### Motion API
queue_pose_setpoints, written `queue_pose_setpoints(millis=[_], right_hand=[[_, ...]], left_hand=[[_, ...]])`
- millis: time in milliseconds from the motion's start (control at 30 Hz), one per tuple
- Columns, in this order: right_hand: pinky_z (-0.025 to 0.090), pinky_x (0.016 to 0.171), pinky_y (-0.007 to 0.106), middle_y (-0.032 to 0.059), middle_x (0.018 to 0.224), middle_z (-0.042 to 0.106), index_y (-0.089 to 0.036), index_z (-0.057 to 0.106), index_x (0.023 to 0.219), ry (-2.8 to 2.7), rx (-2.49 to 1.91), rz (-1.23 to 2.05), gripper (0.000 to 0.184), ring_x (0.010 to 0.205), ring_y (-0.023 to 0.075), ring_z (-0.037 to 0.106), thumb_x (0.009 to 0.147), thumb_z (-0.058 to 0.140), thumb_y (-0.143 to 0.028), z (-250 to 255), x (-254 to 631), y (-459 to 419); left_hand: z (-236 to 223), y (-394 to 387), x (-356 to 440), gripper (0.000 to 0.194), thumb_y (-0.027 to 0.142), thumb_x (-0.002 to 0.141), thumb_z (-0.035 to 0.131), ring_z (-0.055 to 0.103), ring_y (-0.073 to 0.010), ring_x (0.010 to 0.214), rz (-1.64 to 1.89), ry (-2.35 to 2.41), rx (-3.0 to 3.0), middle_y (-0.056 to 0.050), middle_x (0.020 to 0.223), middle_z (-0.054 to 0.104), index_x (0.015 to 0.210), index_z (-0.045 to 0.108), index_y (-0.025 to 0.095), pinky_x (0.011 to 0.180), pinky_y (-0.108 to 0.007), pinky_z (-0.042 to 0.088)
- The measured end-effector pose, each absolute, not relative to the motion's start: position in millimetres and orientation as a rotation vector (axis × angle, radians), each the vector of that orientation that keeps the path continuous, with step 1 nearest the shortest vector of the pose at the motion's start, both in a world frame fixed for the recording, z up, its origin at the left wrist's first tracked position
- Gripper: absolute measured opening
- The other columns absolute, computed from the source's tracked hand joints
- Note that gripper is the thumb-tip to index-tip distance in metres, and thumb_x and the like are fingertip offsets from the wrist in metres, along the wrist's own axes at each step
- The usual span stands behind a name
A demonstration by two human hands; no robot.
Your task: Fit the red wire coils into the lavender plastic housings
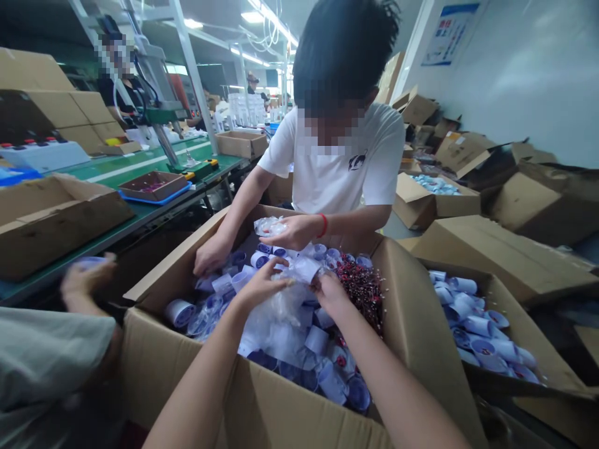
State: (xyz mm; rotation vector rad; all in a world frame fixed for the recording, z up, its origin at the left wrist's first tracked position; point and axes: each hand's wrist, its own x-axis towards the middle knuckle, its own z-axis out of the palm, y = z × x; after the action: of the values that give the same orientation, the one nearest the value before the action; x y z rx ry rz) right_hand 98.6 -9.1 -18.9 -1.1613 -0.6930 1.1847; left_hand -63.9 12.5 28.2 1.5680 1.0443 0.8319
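Both my hands are over a large cardboard box (421,312) full of white-violet plastic cups (318,340) and crumpled clear plastic bags (276,318). My left hand (262,285) has its fingers apart above the bags, with nothing visibly gripped. My right hand (329,289) is closed on the edge of a white plastic cup (306,269) among clear film. Just right of it lies a heap of small dark-red wired parts (360,290). Across the box, a co-worker's hand (294,232) holds a clear plastic bag (270,226); their other hand (213,254) reaches among the cups.
On the right stands another carton (510,299) holding similar cups (482,333). More cardboard boxes pile up behind it. A green conveyor table (196,149) runs along the left, bearing a small tray (152,186). Another person's blurred hand (84,277) holds something violet at the left.
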Motion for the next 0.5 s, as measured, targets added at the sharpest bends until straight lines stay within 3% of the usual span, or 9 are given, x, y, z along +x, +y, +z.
queue_pose_setpoints(millis=[67, 133, 233, 333, 433, 500], right_hand=[[0.041, 0.047, 0.023, -0.0047, 0.056, 0.057, -0.021, 0.049, 0.068, -0.691, -1.195, 1.175, 0.012, 0.051, 0.0125, 0.053, 0.058, 0.055, -0.025, -19, 93, -11], [0.040, 0.049, 0.022, -0.0068, 0.055, 0.054, -0.021, 0.048, 0.064, -0.704, -1.219, 1.153, 0.015, 0.053, 0.0112, 0.051, 0.055, 0.058, -0.023, -18, 90, -12], [0.040, 0.051, 0.021, -0.0076, 0.059, 0.055, -0.020, 0.052, 0.069, -0.766, -1.232, 1.188, 0.019, 0.056, 0.0109, 0.052, 0.053, 0.062, -0.022, -15, 87, -12], [0.042, 0.054, 0.024, -0.0039, 0.067, 0.060, -0.021, 0.057, 0.084, -0.821, -1.361, 1.294, 0.024, 0.059, 0.0137, 0.056, 0.060, 0.060, -0.026, -19, 74, -19], [0.046, 0.064, 0.030, 0.0003, 0.071, 0.063, -0.020, 0.060, 0.087, -0.956, -1.464, 1.280, 0.024, 0.068, 0.0176, 0.059, 0.063, 0.061, -0.023, -27, 48, -37], [0.047, 0.075, 0.034, 0.0040, 0.084, 0.067, -0.020, 0.063, 0.097, -1.360, -1.465, 1.237, 0.032, 0.080, 0.0207, 0.061, 0.065, 0.062, -0.023, -33, 30, -53]], left_hand=[[25, 11, -60, 0.051, 0.038, 0.055, 0.074, 0.058, -0.0192, 0.080, 0.802, 1.038, 1.591, -0.005, 0.091, 0.065, 0.099, 0.061, 0.018, 0.064, -0.025, 0.045], [24, 13, -58, 0.045, 0.043, 0.058, 0.072, 0.058, -0.0201, 0.084, 0.803, 0.993, 1.601, -0.006, 0.091, 0.066, 0.094, 0.065, 0.016, 0.069, -0.026, 0.045], [27, 20, -64, 0.040, 0.051, 0.061, 0.067, 0.052, -0.0143, 0.066, 0.887, 0.980, 1.526, -0.001, 0.070, 0.061, 0.078, 0.067, 0.015, 0.062, -0.024, 0.040], [36, 28, -73, 0.042, 0.055, 0.062, 0.065, 0.043, -0.0103, 0.055, 1.003, 1.029, 1.467, 0.003, 0.060, 0.053, 0.073, 0.064, 0.015, 0.054, -0.022, 0.034], [45, 37, -75, 0.034, 0.048, 0.067, 0.061, 0.040, -0.0098, 0.055, 1.033, 1.096, 1.626, 0.004, 0.058, 0.050, 0.070, 0.063, 0.015, 0.055, -0.022, 0.032], [51, 42, -70, 0.027, 0.041, 0.070, 0.057, 0.040, -0.0101, 0.056, 1.015, 1.121, 1.790, 0.004, 0.057, 0.049, 0.066, 0.062, 0.015, 0.056, -0.022, 0.031]])
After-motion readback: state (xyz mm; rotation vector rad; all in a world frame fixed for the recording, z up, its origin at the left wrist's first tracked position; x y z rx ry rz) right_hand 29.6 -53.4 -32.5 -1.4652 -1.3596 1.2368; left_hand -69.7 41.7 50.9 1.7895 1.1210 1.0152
